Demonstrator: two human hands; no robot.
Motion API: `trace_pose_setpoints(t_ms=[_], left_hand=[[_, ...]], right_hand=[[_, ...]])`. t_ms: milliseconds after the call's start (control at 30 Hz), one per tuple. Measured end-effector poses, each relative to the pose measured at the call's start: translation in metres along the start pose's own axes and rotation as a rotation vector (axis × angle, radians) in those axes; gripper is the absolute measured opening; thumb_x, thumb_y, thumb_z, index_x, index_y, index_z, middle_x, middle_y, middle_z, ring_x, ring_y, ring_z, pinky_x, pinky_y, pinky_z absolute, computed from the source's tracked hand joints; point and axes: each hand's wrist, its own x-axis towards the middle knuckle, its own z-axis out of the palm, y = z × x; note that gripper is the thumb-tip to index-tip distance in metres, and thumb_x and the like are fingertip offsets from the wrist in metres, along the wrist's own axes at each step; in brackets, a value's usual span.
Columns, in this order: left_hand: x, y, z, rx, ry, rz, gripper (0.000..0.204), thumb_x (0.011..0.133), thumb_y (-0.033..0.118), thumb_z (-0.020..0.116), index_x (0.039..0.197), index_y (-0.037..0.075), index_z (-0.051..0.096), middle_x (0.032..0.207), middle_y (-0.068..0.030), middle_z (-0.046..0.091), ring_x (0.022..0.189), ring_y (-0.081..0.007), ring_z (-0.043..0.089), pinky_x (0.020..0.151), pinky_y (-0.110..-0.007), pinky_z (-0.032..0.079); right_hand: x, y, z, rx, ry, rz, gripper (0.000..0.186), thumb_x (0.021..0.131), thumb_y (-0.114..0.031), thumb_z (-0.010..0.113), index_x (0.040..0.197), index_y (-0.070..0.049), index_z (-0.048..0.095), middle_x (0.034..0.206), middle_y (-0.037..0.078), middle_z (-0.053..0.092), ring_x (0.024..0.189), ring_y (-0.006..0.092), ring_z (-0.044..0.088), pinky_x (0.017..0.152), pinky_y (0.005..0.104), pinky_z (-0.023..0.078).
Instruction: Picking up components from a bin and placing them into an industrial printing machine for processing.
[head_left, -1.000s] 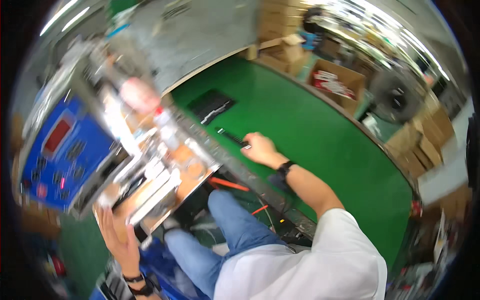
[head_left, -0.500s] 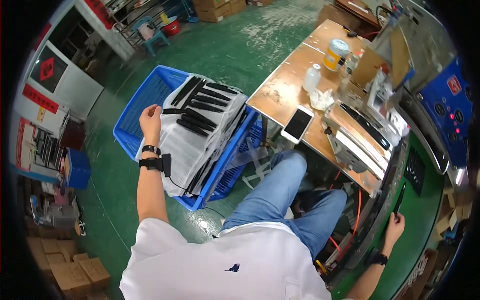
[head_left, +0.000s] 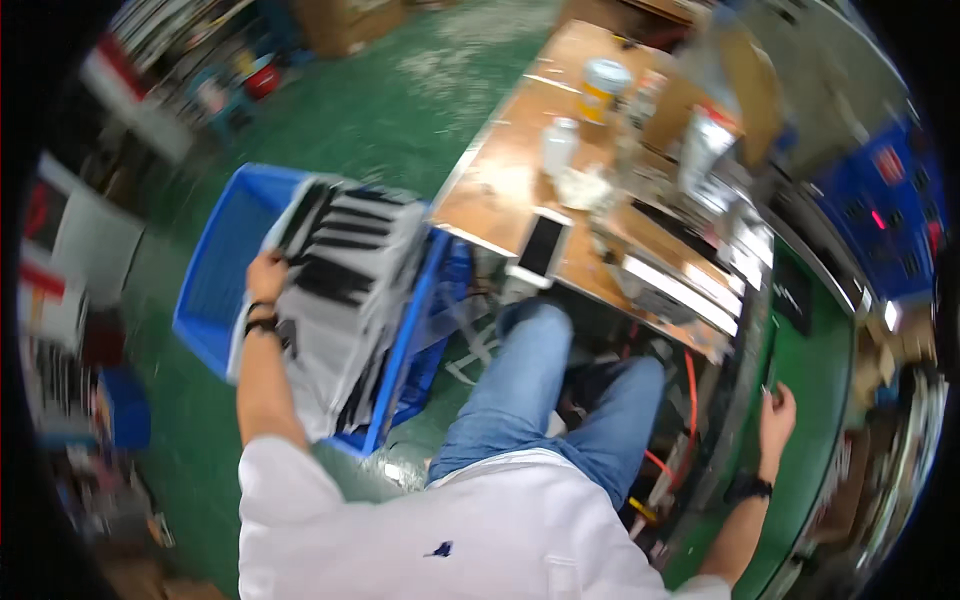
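In the blurred head view, my left hand (head_left: pixel 268 275) is pinched on a black strip at the upper left of a white-sheeted stack (head_left: pixel 322 335), where several black strips (head_left: pixel 345 230) lie, in a blue crate (head_left: pixel 215 250). My right hand (head_left: pixel 778 408) is at the near end of a slim dark strip (head_left: pixel 772 350) on the green belt (head_left: pixel 810 470); motion blur hides whether its fingers grip it. A dark flat piece (head_left: pixel 790 295) lies farther along the belt.
A wooden table (head_left: pixel 490 195) holds a phone (head_left: pixel 543 247), white bottle (head_left: pixel 558 145), yellow-and-white tub (head_left: pixel 602 88) and metal fixture (head_left: pixel 680 290). A blue control panel (head_left: pixel 870 200) stands right. Orange hoses (head_left: pixel 690 400) hang below. Boxes (head_left: pixel 340 25) are at the back.
The view swung sharply from belt and table toward the crate. Since half a second ago my left hand moved down onto the strips; my right hand remains by the belt strip, slightly higher in view.
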Motion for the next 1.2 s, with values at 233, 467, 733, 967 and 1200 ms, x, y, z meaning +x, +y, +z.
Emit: trace_pose_setpoints(t_ms=[233,467,733,967,1200], left_hand=[[0.051,-0.141,-0.030,-0.032,-0.013,0.124,0.043,0.094,0.040,0.074,0.098,-0.003,0.067,0.087,-0.0247,0.065,0.086,-0.0444,0.063,0.076,-0.051,0.048],[0.018,-0.076,0.017,-0.191,0.133,-0.233,0.047,0.102,0.044,0.067,0.104,-0.003,0.064,0.100,-0.0189,0.069,0.087,-0.0349,0.065,0.084,-0.044,0.051],[0.009,-0.018,0.001,-0.150,-0.020,-0.018,0.057,0.102,0.054,0.061,0.111,-0.001,0.069,0.108,-0.0213,0.074,0.100,-0.0425,0.069,0.091,-0.048,0.053],[0.008,0.001,-0.010,0.129,-0.108,-0.078,0.059,0.101,0.060,0.056,0.115,0.004,0.067,0.108,-0.0256,0.074,0.108,-0.0490,0.068,0.095,-0.053,0.051],[0.035,-0.046,-0.010,0.084,0.004,-0.196,0.053,0.089,0.046,0.072,0.113,-0.001,0.064,0.105,-0.0265,0.073,0.102,-0.0465,0.069,0.092,-0.053,0.050]], right_hand=[[0.009,-0.087,0.021,0.235,0.044,-0.156,0.036,0.091,-0.018,0.079,0.121,-0.001,0.070,0.107,0.014,0.069,0.091,0.0228,0.069,0.082,0.0350,0.057],[0.022,-0.179,-0.004,0.432,0.024,-0.235,0.032,0.094,-0.014,0.077,0.123,-0.003,0.071,0.099,0.004,0.063,0.082,0.0108,0.059,0.072,0.0264,0.050],[0.051,-0.279,0.000,0.584,-0.121,-0.566,0.035,0.094,-0.020,0.079,0.124,-0.004,0.071,0.100,0.005,0.065,0.083,0.0153,0.061,0.075,0.0292,0.053],[0.071,-0.305,0.003,0.314,-0.106,-0.835,0.034,0.091,-0.021,0.079,0.120,-0.006,0.072,0.099,0.012,0.062,0.087,0.0289,0.063,0.079,0.0359,0.055],[0.037,-0.204,-0.042,0.523,0.070,-0.410,0.025,0.088,-0.018,0.082,0.106,-0.002,0.075,0.093,0.008,0.061,0.082,0.0216,0.063,0.076,0.0339,0.052]])
